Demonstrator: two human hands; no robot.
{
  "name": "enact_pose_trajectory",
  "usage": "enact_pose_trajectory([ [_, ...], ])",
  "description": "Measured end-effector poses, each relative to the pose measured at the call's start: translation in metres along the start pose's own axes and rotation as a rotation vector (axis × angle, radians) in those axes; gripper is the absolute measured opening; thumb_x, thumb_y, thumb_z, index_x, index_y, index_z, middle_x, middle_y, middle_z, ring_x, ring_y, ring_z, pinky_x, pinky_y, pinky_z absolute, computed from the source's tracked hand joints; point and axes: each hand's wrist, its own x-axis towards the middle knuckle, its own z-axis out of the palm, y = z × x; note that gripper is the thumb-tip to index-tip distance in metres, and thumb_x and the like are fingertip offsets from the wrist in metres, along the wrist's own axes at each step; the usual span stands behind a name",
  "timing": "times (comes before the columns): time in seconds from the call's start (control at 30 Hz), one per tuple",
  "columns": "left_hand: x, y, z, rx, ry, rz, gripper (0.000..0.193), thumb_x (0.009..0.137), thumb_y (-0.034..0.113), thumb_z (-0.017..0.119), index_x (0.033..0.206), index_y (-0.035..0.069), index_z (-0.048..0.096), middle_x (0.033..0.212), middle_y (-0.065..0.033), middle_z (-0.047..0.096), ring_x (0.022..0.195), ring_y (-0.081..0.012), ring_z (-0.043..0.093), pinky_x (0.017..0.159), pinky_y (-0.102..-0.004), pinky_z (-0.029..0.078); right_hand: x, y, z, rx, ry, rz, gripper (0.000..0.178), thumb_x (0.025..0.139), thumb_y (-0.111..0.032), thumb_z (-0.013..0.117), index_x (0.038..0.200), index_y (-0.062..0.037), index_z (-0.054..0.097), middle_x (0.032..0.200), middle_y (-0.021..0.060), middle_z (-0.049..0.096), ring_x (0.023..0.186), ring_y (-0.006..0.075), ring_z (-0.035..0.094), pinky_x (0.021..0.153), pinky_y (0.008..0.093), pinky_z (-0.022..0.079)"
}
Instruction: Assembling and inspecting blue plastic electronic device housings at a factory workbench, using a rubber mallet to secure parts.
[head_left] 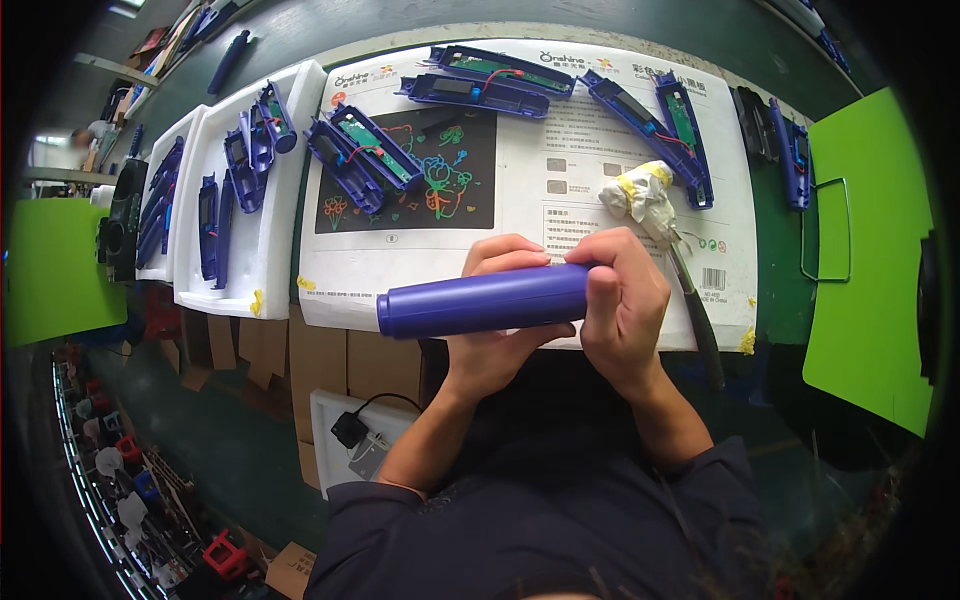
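A smooth dark-purple plastic tube casing [470,304] lies level in front of me, its stepped end pointing left. My left hand [487,352] is closed around its middle, fingers over the far side and thumb beneath. My right hand [628,310] grips the right end, thumb pressed on the near face, so that end is hidden. Beyond it, on a printed cardboard sheet [350,280], lie opened purple casing halves [365,150] with a green circuit board and red wires. More opened casings [490,80] and another pair [650,125] lie at the back.
White foam trays [245,298] with several purple casings stand at the left. A crumpled white cloth with yellow tape [640,200] lies by a dark-handled tool [697,315] at the right. Another opened casing [790,155] and a green board [868,260] are farther right.
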Motion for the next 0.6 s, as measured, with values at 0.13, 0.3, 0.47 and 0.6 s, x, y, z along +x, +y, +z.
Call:
enact_pose_trajectory([
  [0.13,-0.002,0.008,0.001,-0.658,0.082,-0.022,0.071,0.081,0.03,0.078,0.133,0.0,0.039,0.125,-0.0196,0.054,0.121,-0.0307,0.053,0.103,-0.0423,0.043,0.011,0.013,0.01,-0.021,0.131,-0.133,0.032,0.098,-0.026,0.051,0.079,0.0002,0.056,0.072,0.0129,0.059,0.063,0.0274,0.059,0.055,0.0353,0.046],
  [0.3,-0.002,0.004,0.003,-0.345,0.06,0.239,0.052,0.083,0.024,0.076,0.121,0.0,0.049,0.118,-0.0203,0.057,0.113,-0.033,0.057,0.099,-0.0446,0.045,0.012,0.014,0.008,-0.041,0.077,-0.29,0.032,0.095,-0.016,0.05,0.067,-0.0019,0.053,0.061,0.0113,0.047,0.051,0.0274,0.048,0.046,0.0374,0.035],
  [0.47,-0.004,0.002,0.014,-0.441,0.187,0.181,0.049,0.083,0.018,0.076,0.119,-0.003,0.05,0.116,-0.019,0.058,0.11,-0.0298,0.058,0.099,-0.0435,0.045,0.018,0.01,0.021,0.002,0.13,-0.148,0.035,0.095,-0.017,0.05,0.063,-0.0017,0.049,0.056,0.0112,0.041,0.05,0.0292,0.045,0.046,0.0397,0.034],
  [0.6,0.002,-0.004,0.008,-0.742,0.199,0.027,0.051,0.085,0.02,0.074,0.125,-0.001,0.049,0.124,-0.0196,0.057,0.122,-0.0337,0.053,0.105,-0.0462,0.041,0.026,0.013,-0.001,0.165,-0.138,0.082,0.051,0.1,-0.039,0.044,0.075,0.0013,0.061,0.065,0.0141,0.057,0.064,0.0269,0.059,0.06,0.0366,0.045],
])
